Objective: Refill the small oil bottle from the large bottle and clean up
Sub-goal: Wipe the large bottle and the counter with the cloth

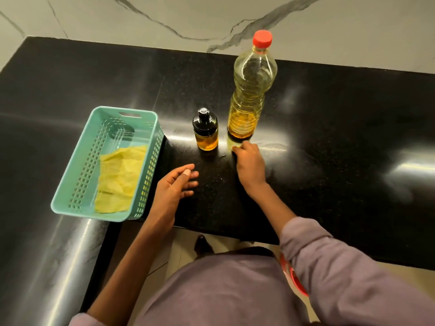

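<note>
A small glass oil bottle with a black cap stands upright on the black counter, holding amber oil in its lower part. To its right stands the large clear plastic oil bottle with its red cap on. My right hand hovers just in front of the large bottle's base with fingers curled down, gripping nothing that I can see. My left hand floats palm-up with relaxed fingers, in front and left of the small bottle, holding nothing.
A teal plastic basket sits at the left with a yellow cloth lying inside. A marble wall rises behind the counter. The counter's front edge runs just below my hands, with floor beneath.
</note>
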A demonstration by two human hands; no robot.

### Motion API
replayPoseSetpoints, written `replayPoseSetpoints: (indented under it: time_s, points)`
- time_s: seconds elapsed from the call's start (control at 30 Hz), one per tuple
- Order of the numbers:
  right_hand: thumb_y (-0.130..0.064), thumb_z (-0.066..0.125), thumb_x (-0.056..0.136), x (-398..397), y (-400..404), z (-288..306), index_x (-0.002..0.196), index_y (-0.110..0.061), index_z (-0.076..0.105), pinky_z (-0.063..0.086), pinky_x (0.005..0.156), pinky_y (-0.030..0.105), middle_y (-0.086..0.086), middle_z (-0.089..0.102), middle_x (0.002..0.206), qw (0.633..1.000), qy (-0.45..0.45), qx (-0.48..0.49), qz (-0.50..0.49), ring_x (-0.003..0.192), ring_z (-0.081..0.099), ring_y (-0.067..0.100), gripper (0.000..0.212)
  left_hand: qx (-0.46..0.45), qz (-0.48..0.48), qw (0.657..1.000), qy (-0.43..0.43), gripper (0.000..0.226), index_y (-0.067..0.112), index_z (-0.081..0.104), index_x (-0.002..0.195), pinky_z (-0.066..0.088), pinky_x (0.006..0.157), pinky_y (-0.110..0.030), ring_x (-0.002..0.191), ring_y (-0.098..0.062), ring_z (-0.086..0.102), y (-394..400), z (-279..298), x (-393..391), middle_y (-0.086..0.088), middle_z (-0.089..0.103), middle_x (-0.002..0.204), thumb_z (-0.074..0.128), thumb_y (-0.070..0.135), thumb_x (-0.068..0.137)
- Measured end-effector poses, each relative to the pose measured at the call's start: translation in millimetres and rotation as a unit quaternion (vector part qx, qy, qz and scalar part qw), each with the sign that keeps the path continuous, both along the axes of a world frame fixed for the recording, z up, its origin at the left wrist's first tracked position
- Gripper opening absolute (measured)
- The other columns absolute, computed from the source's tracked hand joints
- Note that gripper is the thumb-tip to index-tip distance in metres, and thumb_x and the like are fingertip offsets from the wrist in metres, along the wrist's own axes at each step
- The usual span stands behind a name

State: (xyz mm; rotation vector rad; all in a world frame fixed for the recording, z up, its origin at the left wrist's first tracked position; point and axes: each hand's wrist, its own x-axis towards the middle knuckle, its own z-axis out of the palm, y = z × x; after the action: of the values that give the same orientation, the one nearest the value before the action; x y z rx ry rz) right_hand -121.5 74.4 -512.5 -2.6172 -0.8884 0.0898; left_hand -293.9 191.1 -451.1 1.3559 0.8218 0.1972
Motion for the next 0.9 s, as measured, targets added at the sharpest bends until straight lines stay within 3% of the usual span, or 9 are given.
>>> replayPoseSetpoints:
  time_s: [0.1, 0.23, 0.33, 0.47, 0.6, 0.77, 0.83, 0.9]
  points:
    - [-0.01, 0.055, 0.09, -24, 20, 3, 0.094, -0.003, 0.065, 0.04, 0.062, 0.035, 0.013, 0.057, 0.09, 0.997, -0.007, 0.003, 0.074, 0.089, 0.053, 0.03, 0.014, 0.0, -0.006, 1.0, 0.003, 0.025, 0.019, 0.063, 0.118, 0.05, 0.08, -0.031, 0.095, -0.018, 0.065, -1, 0, 1, -0.006, 0.071, 0.108, 0.05, 0.024, 0.097]
    - [-0.009, 0.063, 0.084, -49, -20, 5, 0.101, -0.007, 0.068, 0.047, 0.058, 0.034, 0.009, 0.058, 0.087, 0.984, -0.032, 0.029, 0.172, 0.083, 0.055, 0.026, 0.018, -0.007, -0.017, 1.0, 0.002, 0.026, 0.018, 0.063, 0.118, 0.05, 0.08, -0.031, 0.094, -0.018, 0.065, -2, -2, 3, -0.006, 0.071, 0.108, 0.05, 0.023, 0.097]
    - [-0.011, 0.06, 0.087, -35, -42, 5, 0.101, -0.006, 0.067, 0.048, 0.058, 0.037, 0.01, 0.058, 0.085, 0.992, -0.035, 0.015, 0.122, 0.081, 0.055, 0.028, 0.017, -0.006, -0.025, 1.0, 0.004, 0.026, 0.019, 0.063, 0.118, 0.05, 0.08, -0.031, 0.095, -0.018, 0.065, -1, -4, 5, -0.005, 0.071, 0.108, 0.05, 0.024, 0.097]
    - [-0.012, 0.053, 0.091, -8, -8, 5, 0.097, -0.002, 0.067, 0.042, 0.061, 0.038, 0.014, 0.057, 0.087, 0.999, -0.032, -0.003, 0.039, 0.087, 0.054, 0.032, 0.018, -0.008, -0.022, 1.0, 0.0, 0.026, 0.019, 0.063, 0.119, 0.051, 0.08, -0.03, 0.096, -0.017, 0.065, -1, -5, 0, -0.004, 0.071, 0.108, 0.049, 0.024, 0.097]
    - [-0.012, 0.049, 0.093, -30, 31, 7, 0.098, 0.0, 0.065, 0.046, 0.068, 0.039, 0.017, 0.059, 0.096, 0.996, -0.003, 0.006, 0.09, 0.093, 0.053, 0.033, 0.021, -0.021, -0.015, 1.0, 0.001, 0.024, 0.02, 0.064, 0.117, 0.051, 0.079, -0.03, 0.094, -0.018, 0.065, -3, -8, -6, -0.005, 0.071, 0.108, 0.05, 0.023, 0.097]
    - [-0.016, 0.048, 0.087, -70, -23, 8, 0.101, -0.008, 0.066, 0.048, 0.065, 0.035, 0.009, 0.058, 0.091, 0.979, -0.029, 0.035, 0.201, 0.086, 0.055, 0.027, 0.024, -0.038, -0.023, 0.999, 0.0, 0.022, 0.02, 0.064, 0.114, 0.05, 0.075, -0.026, 0.091, -0.017, 0.064, -5, -13, 2, -0.005, 0.071, 0.105, 0.049, 0.021, 0.097]
    - [-0.019, 0.044, 0.088, -63, -58, 6, 0.101, -0.009, 0.067, 0.05, 0.068, 0.035, 0.008, 0.06, 0.09, 0.982, -0.035, 0.028, 0.185, 0.086, 0.056, 0.027, 0.028, -0.039, -0.035, 0.999, -0.002, 0.022, 0.021, 0.064, 0.114, 0.051, 0.075, -0.027, 0.092, -0.017, 0.064, -8, -13, 9, -0.005, 0.071, 0.106, 0.049, 0.022, 0.098]
    - [-0.022, 0.038, 0.088, -40, -86, 2, 0.103, -0.009, 0.068, 0.051, 0.07, 0.037, 0.009, 0.061, 0.089, 0.993, -0.044, 0.028, 0.109, 0.085, 0.057, 0.029, 0.035, -0.04, -0.043, 0.998, -0.003, 0.023, 0.019, 0.063, 0.116, 0.051, 0.076, -0.027, 0.092, -0.017, 0.065, -11, -13, 14, -0.005, 0.071, 0.107, 0.049, 0.022, 0.098]
